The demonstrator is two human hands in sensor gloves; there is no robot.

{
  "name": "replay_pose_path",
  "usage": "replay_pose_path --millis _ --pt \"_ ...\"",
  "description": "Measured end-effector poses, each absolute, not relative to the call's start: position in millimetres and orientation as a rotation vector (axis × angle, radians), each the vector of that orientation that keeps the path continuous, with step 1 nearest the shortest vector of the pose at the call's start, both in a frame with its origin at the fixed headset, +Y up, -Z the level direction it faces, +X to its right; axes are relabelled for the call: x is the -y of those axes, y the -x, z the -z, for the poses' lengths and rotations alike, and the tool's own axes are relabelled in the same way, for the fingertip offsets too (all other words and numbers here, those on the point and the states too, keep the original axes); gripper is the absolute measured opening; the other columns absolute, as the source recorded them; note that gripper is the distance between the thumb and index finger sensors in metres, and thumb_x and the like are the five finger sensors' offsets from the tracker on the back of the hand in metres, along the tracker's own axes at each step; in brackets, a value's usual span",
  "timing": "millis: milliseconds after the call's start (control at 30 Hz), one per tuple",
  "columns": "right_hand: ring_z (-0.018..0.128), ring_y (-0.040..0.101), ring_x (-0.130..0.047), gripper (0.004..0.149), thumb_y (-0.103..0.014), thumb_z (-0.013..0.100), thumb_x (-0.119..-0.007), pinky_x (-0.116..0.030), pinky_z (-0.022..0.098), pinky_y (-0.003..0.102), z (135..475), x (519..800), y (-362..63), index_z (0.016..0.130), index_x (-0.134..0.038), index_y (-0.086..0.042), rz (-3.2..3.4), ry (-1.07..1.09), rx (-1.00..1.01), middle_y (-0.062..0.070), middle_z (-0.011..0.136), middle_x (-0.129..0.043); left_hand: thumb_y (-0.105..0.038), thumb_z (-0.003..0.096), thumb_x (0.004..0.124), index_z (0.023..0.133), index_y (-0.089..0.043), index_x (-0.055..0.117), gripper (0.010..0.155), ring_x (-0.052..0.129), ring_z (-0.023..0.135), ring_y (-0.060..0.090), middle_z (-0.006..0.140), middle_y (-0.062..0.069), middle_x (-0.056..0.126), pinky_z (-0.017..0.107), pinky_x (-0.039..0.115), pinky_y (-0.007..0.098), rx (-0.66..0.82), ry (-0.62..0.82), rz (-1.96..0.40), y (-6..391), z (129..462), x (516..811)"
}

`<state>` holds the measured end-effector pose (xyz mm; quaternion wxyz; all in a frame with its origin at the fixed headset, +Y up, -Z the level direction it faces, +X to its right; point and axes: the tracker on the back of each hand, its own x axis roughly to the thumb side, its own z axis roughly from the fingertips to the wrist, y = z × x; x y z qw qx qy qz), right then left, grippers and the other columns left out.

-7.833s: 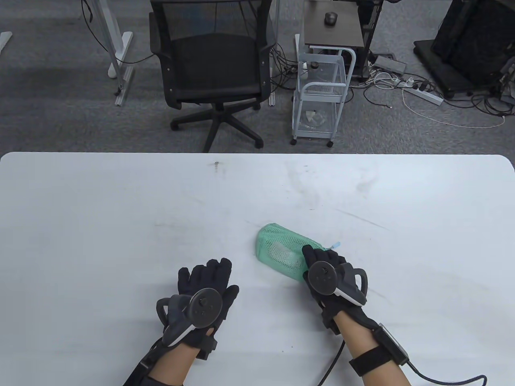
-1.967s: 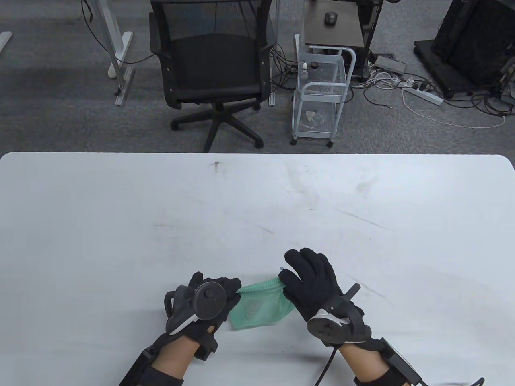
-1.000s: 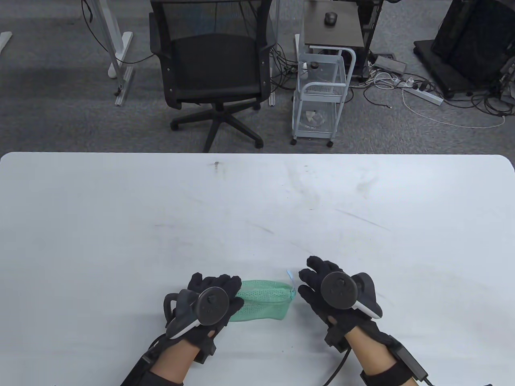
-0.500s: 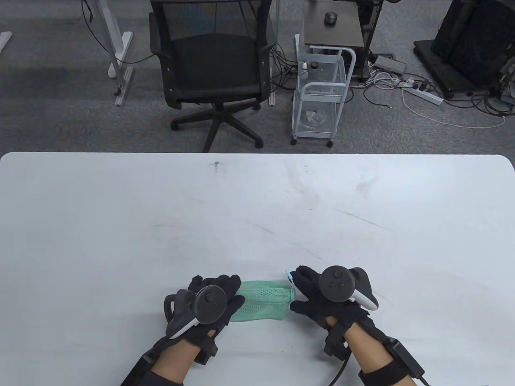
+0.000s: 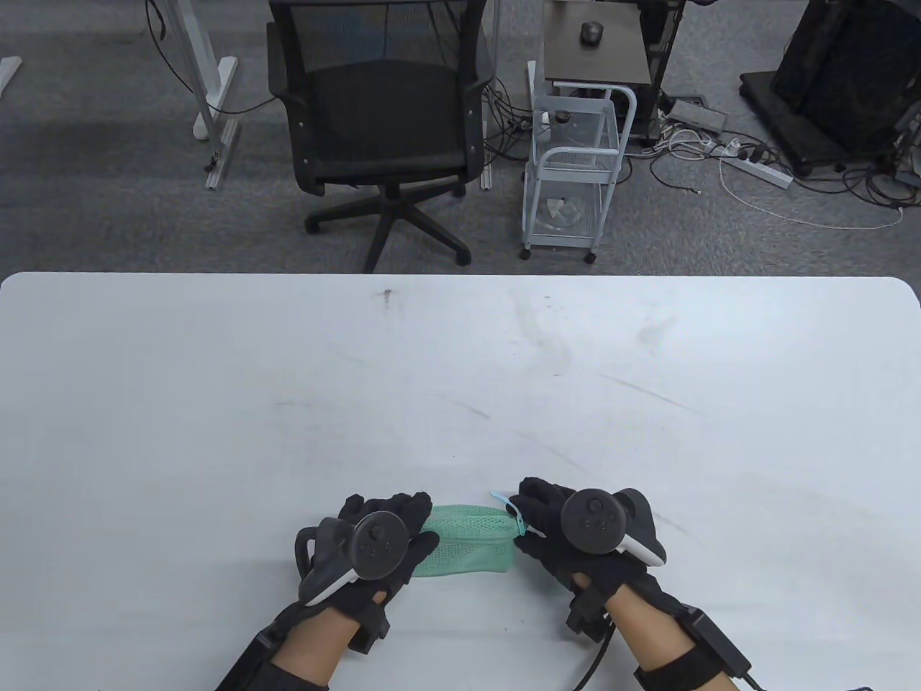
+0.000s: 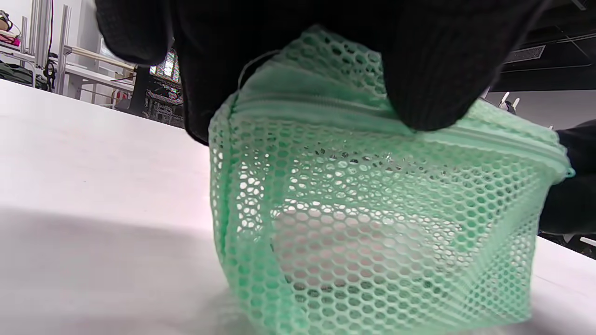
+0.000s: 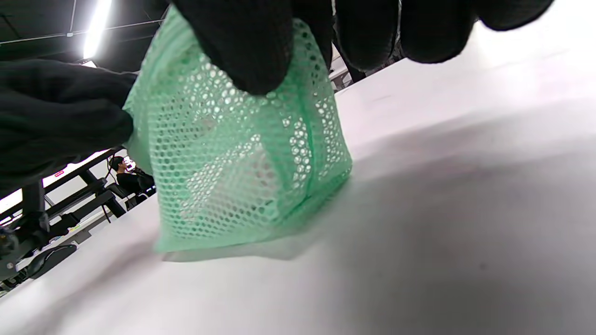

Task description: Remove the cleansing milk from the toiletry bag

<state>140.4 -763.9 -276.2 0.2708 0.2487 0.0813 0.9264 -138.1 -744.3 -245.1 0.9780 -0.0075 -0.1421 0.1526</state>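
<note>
Mint-green honeycomb mesh all over the toiletry bag (image 5: 471, 541), with a solid strip of the same green along the zipper (image 6: 354, 109) and a pale blue pull tab (image 5: 501, 498) at its right end. Whitish, blurred shape showing through the mesh (label colours impossible to tell) for the cleansing milk (image 6: 326, 242). Black knit on the left hand (image 5: 381, 536) and right hand (image 5: 568, 536); dark grey disc with a light grey underside on each tracker (image 5: 596, 520). White table (image 5: 216, 403), faintly streaked with grey scuffs. Black office chair (image 5: 385, 115); white wire trolley (image 5: 575, 173); mottled grey carpet (image 5: 93, 194).
</note>
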Motion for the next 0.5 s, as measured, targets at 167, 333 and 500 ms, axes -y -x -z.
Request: replay_pose_path --millis 167,333,500 --pt "0.09 0.069 -0.064 0.049 -0.024 0.053 -0.088 -0.056 0.062 0.076 274.6 762.3 -138.4 0.097 -0.08 -0.003 -2.514 -0.688 -0.182 0.034 0.112 -0.063 -0.05 0.0455 0.09 0.1 -0.024 0.082 0.061 0.095 0.088 0.042 0.102 0.01 0.092 0.072 0.061 0.067 0.287 0.014 -0.309 138.3 245.2 744.1" --pt "0.09 0.069 -0.064 0.048 -0.023 0.053 -0.088 -0.055 0.062 0.076 272.5 760.1 -136.0 0.097 -0.081 -0.003 -2.537 -0.708 -0.153 0.034 0.112 -0.063 -0.051 0.045 0.091 0.103 -0.025 0.079 0.064 0.093 0.09 0.042 0.105 0.01 0.09 0.073 0.059 0.067 0.288 0.009 -0.315 138.5 245.1 744.0" --pt "0.091 0.069 -0.064 0.047 -0.023 0.054 -0.087 -0.055 0.063 0.076 268.4 756.0 -131.6 0.097 -0.081 -0.003 -2.583 -0.738 -0.092 0.034 0.112 -0.064 -0.052 0.0443 0.092 0.106 -0.026 0.074 0.069 0.089 0.094 0.042 0.108 0.011 0.086 0.074 0.056 0.068 0.293 -0.012 -0.317 138.1 243.6 741.9"
